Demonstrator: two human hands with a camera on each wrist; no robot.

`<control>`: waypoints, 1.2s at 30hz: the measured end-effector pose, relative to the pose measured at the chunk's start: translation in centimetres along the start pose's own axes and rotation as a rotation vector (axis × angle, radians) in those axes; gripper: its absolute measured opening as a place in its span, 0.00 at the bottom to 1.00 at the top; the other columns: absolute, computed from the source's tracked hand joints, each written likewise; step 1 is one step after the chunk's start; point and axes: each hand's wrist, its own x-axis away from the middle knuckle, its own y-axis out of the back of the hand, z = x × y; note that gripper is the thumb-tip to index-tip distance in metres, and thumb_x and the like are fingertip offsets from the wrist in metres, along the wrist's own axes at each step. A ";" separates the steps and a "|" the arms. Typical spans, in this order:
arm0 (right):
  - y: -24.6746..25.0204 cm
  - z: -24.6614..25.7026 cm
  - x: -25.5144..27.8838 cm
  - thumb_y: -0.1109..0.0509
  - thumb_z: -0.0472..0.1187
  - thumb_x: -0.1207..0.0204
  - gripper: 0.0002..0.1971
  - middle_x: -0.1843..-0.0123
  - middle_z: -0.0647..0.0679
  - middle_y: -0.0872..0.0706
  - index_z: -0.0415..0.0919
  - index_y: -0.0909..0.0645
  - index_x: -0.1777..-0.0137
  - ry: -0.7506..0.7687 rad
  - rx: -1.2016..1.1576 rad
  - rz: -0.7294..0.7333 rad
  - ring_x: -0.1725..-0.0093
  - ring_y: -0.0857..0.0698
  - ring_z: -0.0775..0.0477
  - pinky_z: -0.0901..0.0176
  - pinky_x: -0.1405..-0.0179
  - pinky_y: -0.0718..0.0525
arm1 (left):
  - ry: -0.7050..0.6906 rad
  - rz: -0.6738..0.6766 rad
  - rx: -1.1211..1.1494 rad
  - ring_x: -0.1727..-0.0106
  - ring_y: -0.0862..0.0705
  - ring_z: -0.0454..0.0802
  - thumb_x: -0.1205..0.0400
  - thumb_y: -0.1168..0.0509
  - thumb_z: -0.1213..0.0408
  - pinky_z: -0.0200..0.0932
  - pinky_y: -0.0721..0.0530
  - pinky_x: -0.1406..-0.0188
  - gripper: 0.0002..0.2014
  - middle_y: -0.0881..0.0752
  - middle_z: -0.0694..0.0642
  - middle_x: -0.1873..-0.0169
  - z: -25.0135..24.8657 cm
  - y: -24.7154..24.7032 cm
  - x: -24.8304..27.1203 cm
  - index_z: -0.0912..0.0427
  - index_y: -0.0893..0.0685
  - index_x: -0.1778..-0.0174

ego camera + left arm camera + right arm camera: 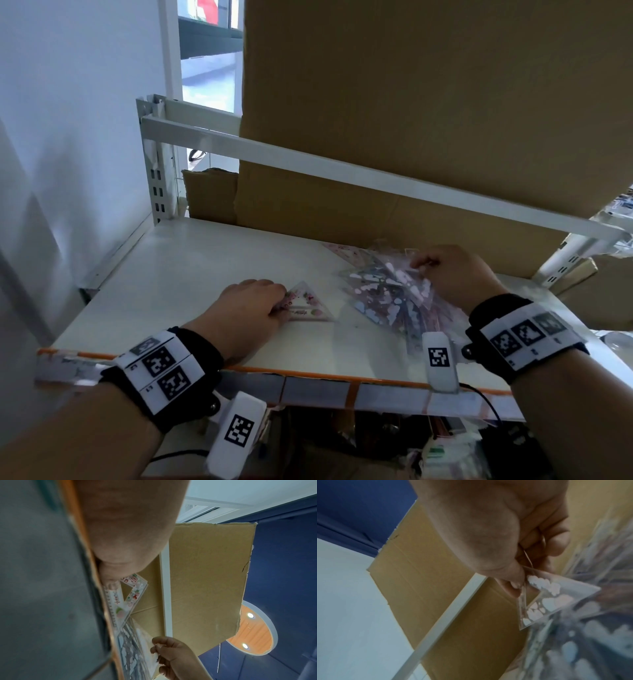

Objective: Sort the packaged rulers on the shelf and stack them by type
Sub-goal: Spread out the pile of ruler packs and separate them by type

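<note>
Now, from the head view, your left hand [252,310] lies on the white shelf [191,274], fingers laid over the left corner of a clear triangle ruler [310,305] printed with pink and red fruit; whether those fingers grip it or only press it down, you cannot tell from here. Just to its right sits a loose pile [394,301] of packaged rulers, see-through with pale cloud and heart shapes on dark print, fanned out untidily. Your right hand [452,270] is curled at the pile's far edge, pinching a packet. A tall cardboard box [428,120] stands behind, crossed by a white shelf rail [342,168].

From the left wrist, a fingertip rests against the fruit triangle's [130,596] inner edge; its ruled scale and open centre show clearly. The pile [130,649] continues below, with your right hand [171,654] beside it.

From the right wrist, thumb and fingers [513,577] pinch the corner of a clear cloud triangle [553,599], raised off the blurred pile [590,635].
</note>
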 end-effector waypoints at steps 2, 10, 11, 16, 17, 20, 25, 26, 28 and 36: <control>0.0 -0.6 -0.1 0.37 0.37 0.20 0.14 0.50 0.54 0.11 0.57 0.17 0.59 -0.033 0.073 0.030 0.54 0.16 0.54 0.57 0.52 0.19 | 0.001 0.005 -0.007 0.53 0.26 0.48 0.14 0.42 0.49 0.46 0.25 0.50 0.08 0.26 0.45 0.58 0.2 -0.2 -0.1 0.45 0.30 0.56; -0.5 2.3 0.9 0.38 0.47 0.24 0.13 0.43 0.45 0.17 0.52 0.19 0.42 -0.071 0.532 0.070 0.43 0.18 0.39 0.44 0.46 0.17 | -0.007 -0.027 -0.013 0.57 0.28 0.47 0.16 0.40 0.48 0.45 0.31 0.57 0.10 0.29 0.42 0.63 0.8 -1.0 -0.5 0.44 0.33 0.60; -0.6 3.1 0.9 0.39 0.45 0.24 0.10 0.51 0.47 0.16 0.49 0.18 0.48 -0.016 0.539 0.044 0.50 0.16 0.42 0.47 0.52 0.16 | -0.006 -0.034 -0.014 0.57 0.27 0.47 0.16 0.40 0.48 0.45 0.31 0.57 0.10 0.29 0.42 0.63 0.8 -1.0 -0.5 0.44 0.33 0.60; -2.6 6.3 0.7 0.33 0.53 0.27 0.14 0.66 0.52 0.21 0.45 0.22 0.68 0.225 0.592 0.389 0.63 0.18 0.45 0.55 0.59 0.18 | -0.014 -0.047 -0.016 0.57 0.27 0.47 0.16 0.40 0.48 0.45 0.29 0.57 0.11 0.28 0.42 0.63 0.9 -1.1 -0.4 0.44 0.32 0.61; -3.0 6.5 0.7 0.32 0.57 0.29 0.18 0.68 0.53 0.25 0.46 0.28 0.71 0.243 0.647 0.412 0.65 0.20 0.46 0.56 0.61 0.19 | -0.013 -0.043 -0.014 0.57 0.27 0.47 0.16 0.40 0.48 0.45 0.29 0.57 0.11 0.28 0.42 0.63 0.9 -1.1 -0.4 0.44 0.33 0.60; -3.8 6.4 0.6 0.30 0.61 0.34 0.19 0.67 0.53 0.26 0.48 0.31 0.68 0.243 0.728 0.382 0.61 0.20 0.45 0.53 0.58 0.17 | -0.007 -0.030 -0.015 0.56 0.26 0.48 0.16 0.40 0.48 0.45 0.29 0.56 0.10 0.27 0.43 0.61 0.9 -1.1 -0.5 0.44 0.32 0.59; -3.5 6.3 0.4 0.30 0.50 0.31 0.12 0.67 0.50 0.19 0.45 0.24 0.69 0.206 0.657 0.398 0.65 0.19 0.48 0.58 0.63 0.22 | -0.007 -0.014 -0.029 0.52 0.23 0.50 0.15 0.41 0.48 0.46 0.24 0.51 0.08 0.21 0.48 0.55 0.8 -0.9 -0.4 0.46 0.28 0.55; -3.2 6.2 0.3 0.29 0.47 0.31 0.09 0.67 0.50 0.17 0.44 0.19 0.68 0.197 0.612 0.404 0.64 0.18 0.48 0.58 0.63 0.21 | -0.008 -0.013 -0.030 0.52 0.23 0.51 0.15 0.41 0.48 0.46 0.24 0.51 0.08 0.20 0.48 0.54 0.8 -0.8 -0.4 0.46 0.28 0.55; -2.5 6.1 0.0 0.28 0.42 0.27 0.05 0.62 0.50 0.12 0.45 0.12 0.62 0.169 0.481 0.410 0.60 0.14 0.49 0.58 0.62 0.17 | -0.012 -0.022 -0.025 0.53 0.23 0.50 0.15 0.41 0.49 0.47 0.24 0.51 0.08 0.21 0.48 0.55 0.7 -0.7 -0.3 0.45 0.30 0.57; 0.0 4.9 0.3 0.25 0.43 0.23 0.07 0.60 0.49 0.11 0.53 0.20 0.50 0.069 -0.247 0.228 0.65 0.13 0.50 0.51 0.63 0.15 | -0.017 -0.034 -0.004 0.56 0.24 0.49 0.16 0.40 0.49 0.48 0.23 0.54 0.11 0.23 0.46 0.60 0.7 -0.7 -0.3 0.45 0.32 0.63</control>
